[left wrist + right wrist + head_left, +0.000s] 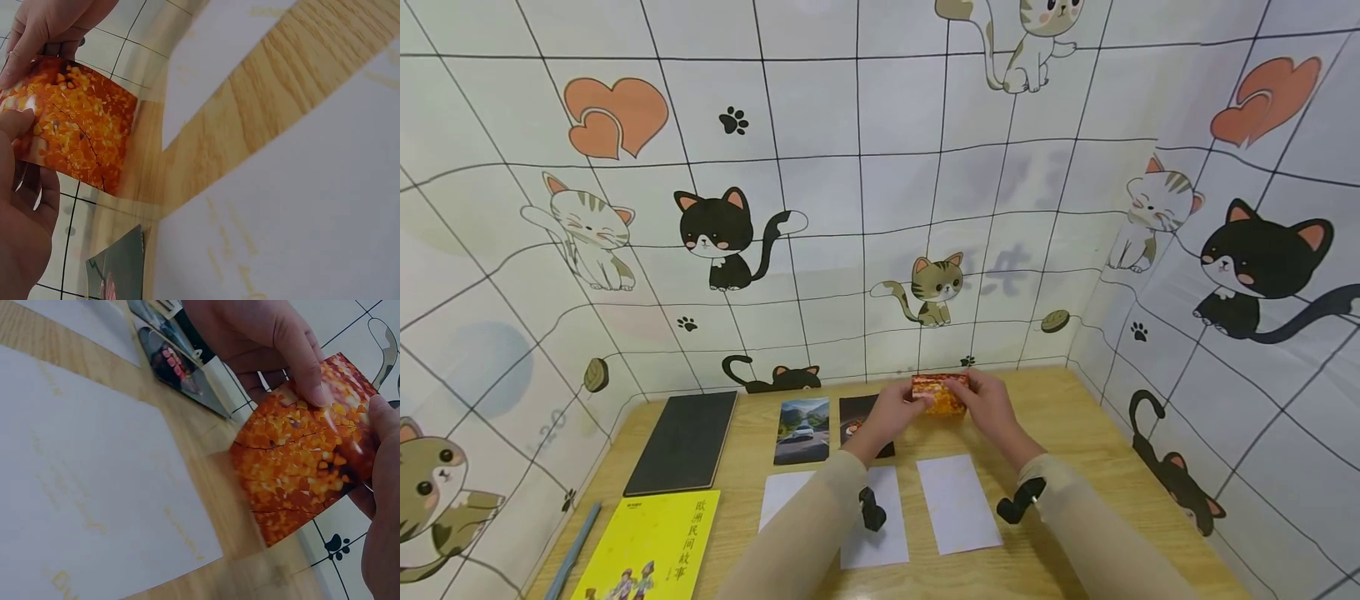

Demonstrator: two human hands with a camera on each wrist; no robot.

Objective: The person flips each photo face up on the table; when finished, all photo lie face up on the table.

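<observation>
Both hands hold up one glossy photo of orange autumn leaves (938, 393) over the far middle of the wooden table (1075, 433). My left hand (897, 410) pinches its left edge, thumb on the picture side (17, 122). At the opposite edge my right hand (987, 398) pinches it between thumb and fingers (378, 425). In the right wrist view the photo (300, 450) is tilted above the table edge near the wall. The left wrist view shows the photo (81, 125) from close, with the right hand's fingers (44, 28) at its top.
A dark photo (857, 410) and a car photo (802, 429) lie left of the hands. Three white sheets (958, 504) lie in front. A black notebook (685, 442), a yellow book (651, 546) and a blue pen (574, 550) sit at the left. Cat-patterned walls (880, 208) enclose the table.
</observation>
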